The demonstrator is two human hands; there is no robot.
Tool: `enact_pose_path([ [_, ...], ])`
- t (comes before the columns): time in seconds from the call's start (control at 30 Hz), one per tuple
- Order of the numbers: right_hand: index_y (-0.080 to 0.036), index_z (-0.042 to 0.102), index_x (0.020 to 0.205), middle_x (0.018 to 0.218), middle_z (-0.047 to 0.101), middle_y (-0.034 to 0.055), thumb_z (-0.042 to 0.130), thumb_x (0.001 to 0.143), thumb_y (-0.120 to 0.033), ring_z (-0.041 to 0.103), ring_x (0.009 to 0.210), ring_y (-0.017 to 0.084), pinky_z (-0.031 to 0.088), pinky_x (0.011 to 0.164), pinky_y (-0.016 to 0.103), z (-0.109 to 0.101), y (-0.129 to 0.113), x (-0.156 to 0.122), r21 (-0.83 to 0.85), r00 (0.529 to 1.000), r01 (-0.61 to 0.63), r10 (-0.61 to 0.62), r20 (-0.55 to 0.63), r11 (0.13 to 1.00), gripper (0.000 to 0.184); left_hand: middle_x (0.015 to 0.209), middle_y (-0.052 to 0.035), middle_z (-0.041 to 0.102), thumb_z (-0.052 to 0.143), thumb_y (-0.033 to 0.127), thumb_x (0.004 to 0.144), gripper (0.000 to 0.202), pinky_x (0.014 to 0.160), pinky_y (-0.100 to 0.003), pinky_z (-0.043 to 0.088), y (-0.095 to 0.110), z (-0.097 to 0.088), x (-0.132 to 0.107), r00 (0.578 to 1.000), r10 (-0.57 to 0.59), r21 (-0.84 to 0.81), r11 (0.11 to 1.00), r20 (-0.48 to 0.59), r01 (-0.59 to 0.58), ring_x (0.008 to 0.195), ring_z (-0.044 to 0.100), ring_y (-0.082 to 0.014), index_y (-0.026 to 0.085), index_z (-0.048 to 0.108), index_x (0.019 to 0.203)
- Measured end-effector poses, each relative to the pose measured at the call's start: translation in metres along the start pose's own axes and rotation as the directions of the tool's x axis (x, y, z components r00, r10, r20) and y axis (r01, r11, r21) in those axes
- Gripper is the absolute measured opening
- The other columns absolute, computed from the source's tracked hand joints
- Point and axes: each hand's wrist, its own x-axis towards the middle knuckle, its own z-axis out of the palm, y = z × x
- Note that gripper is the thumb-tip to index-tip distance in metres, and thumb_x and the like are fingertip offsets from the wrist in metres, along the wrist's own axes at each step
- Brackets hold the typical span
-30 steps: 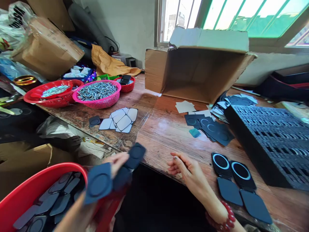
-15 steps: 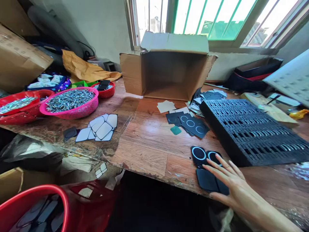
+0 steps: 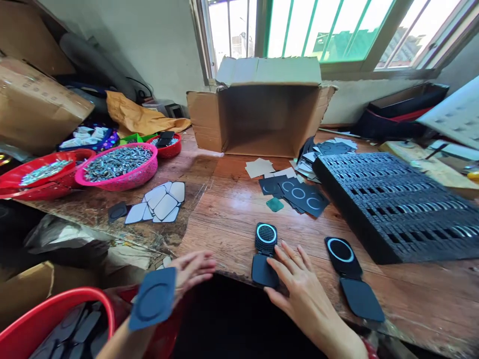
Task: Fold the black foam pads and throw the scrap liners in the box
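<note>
Shifted leftward from its twin (image 3: 352, 271), one black stand (image 3: 265, 267) meets the right hand (image 3: 304, 288), fingers spread wide. The left hand (image 3: 191, 271) extends loose fingers

Daylight enters through the overexposed window (image 3: 329, 35). Glare marks the table (image 3: 239, 204); the box (image 3: 262, 119) interior is shadowed. The left hand (image 3: 192, 270) shows slight blur.

Small workshop: my scuffed tabletop (image 3: 224, 232) carries a pink basket (image 3: 125, 182) heaped with metal pins (image 3: 118, 162), a slotted black rack (image 3: 377, 197) and matching hinged black pieces (image 3: 262, 270); red tub (image 3: 80, 294) of flat parts (image 3: 84, 326) beside me.
</note>
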Motion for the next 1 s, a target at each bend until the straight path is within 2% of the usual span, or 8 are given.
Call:
enact_pose_path([
  [0.17, -0.020, 0.066, 0.100, 0.113, 0.073, 0.0120, 0.063, 0.084, -0.025, 0.056, 0.123, 0.036, 0.037, 0.104, 0.065, 0.020, -0.009, 0.011, 0.145, 0.994, 0.030, -0.015, -0.104, 0.989, 0.017, 0.112, -0.0168, 0.069, 0.080, 0.048, 0.070, 0.069, 0.095, -0.041, 0.050, -0.012, 0.062, 0.026, 0.969, 0.013, -0.140, 0.990, 0.248, 0.023, 0.105, 0.067, -0.0279, 0.013, 0.056, 0.125],
  [0.27, -0.021, 0.066, 0.098, 0.110, 0.073, 0.0101, 0.061, 0.087, -0.024, 0.057, 0.122, 0.035, 0.037, 0.103, 0.065, 0.020, -0.010, 0.012, 0.230, 0.992, 0.043, -0.015, -0.122, 0.972, 0.012, 0.107, -0.0133, 0.069, 0.081, 0.046, 0.069, 0.070, 0.082, -0.037, 0.053, -0.024, 0.076, 0.051, 0.975, 0.077, -0.085, 0.995, 0.211, -0.060, 0.096, 0.068, -0.0255, 0.015, 0.055, 0.125],
  [0.47, -0.023, 0.063, 0.101, 0.095, 0.070, 0.0070, 0.055, 0.093, -0.018, 0.061, 0.103, 0.027, 0.053, 0.083, 0.044, -0.006, -0.021, 0.033, 0.473, 0.984, 0.034, 0.054, -0.173, 0.881, 0.013, 0.080, -0.0031, 0.069, 0.084, 0.030, 0.059, 0.057, 0.080, -0.033, 0.049, -0.037, 0.080, 0.085, 0.972, 0.180, 0.024, 0.982, 0.152, -0.186, 0.085, 0.065, -0.0223, 0.014, 0.065, 0.110],
  [0.57, -0.023, 0.064, 0.103, 0.102, 0.067, 0.0076, 0.055, 0.092, -0.015, 0.058, 0.103, 0.025, 0.052, 0.087, 0.044, -0.017, -0.033, 0.052, 0.504, 0.987, 0.108, -0.033, -0.156, 0.857, 0.017, 0.081, -0.0032, 0.069, 0.080, 0.027, 0.058, 0.045, 0.082, -0.033, 0.049, -0.035, 0.083, 0.085, 0.962, 0.219, 0.029, 0.974, 0.164, -0.226, 0.087, 0.063, -0.0233, 0.014, 0.068, 0.099],
  [0.7, -0.023, 0.063, 0.109, 0.115, 0.063, 0.0090, 0.051, 0.089, -0.007, 0.050, 0.120, 0.027, 0.049, 0.096, 0.047, -0.025, -0.048, 0.064, 0.507, 0.978, 0.204, -0.199, -0.064, 0.838, 0.029, 0.082, -0.0039, 0.067, 0.067, 0.029, 0.072, 0.015, 0.082, -0.033, 0.051, -0.029, 0.085, 0.080, 0.951, 0.237, 0.019, 0.969, 0.198, -0.246, 0.089, 0.063, -0.0225, 0.017, 0.067, 0.081],
  [0.8, -0.022, 0.062, 0.112, 0.120, 0.063, 0.0100, 0.061, 0.083, -0.012, 0.046, 0.126, 0.031, 0.047, 0.101, 0.052, -0.027, -0.056, 0.063, 0.456, 0.951, 0.281, -0.309, -0.013, 0.845, 0.031, 0.070, -0.0016, 0.060, 0.059, 0.026, 0.079, 0.013, 0.079, -0.031, 0.052, -0.023, 0.083, 0.078, 0.953, 0.229, 0.034, 0.970, 0.198, -0.240, 0.082, 0.063, -0.0201, 0.019, 0.060, 0.067],
  [0.9, -0.020, 0.063, 0.106, 0.112, 0.068, 0.0106, 0.066, 0.079, -0.015, 0.053, 0.118, 0.033, 0.048, 0.096, 0.053, -0.025, -0.061, 0.062, 0.377, 0.938, 0.344, -0.331, -0.102, 0.860, 0.028, 0.063, 0.0007, 0.054, 0.054, 0.023, 0.082, 0.018, 0.078, -0.030, 0.051, -0.020, 0.079, 0.077, 0.954, 0.225, 0.062, 0.968, 0.200, -0.242, 0.077, 0.062, -0.0187, 0.019, 0.057, 0.065],
  [1.0, -0.021, 0.065, 0.096, 0.098, 0.072, 0.0070, 0.059, 0.083, -0.008, 0.061, 0.107, 0.027, 0.051, 0.090, 0.046, -0.020, -0.062, 0.064, 0.367, 0.936, 0.330, -0.250, -0.249, 0.870, 0.019, 0.071, 0.0006, 0.060, 0.058, 0.025, 0.081, 0.009, 0.081, -0.030, 0.049, -0.023, 0.077, 0.073, 0.945, 0.243, 0.099, 0.958, 0.220, -0.269, 0.083, 0.061, -0.0200, 0.019, 0.061, 0.075],
])
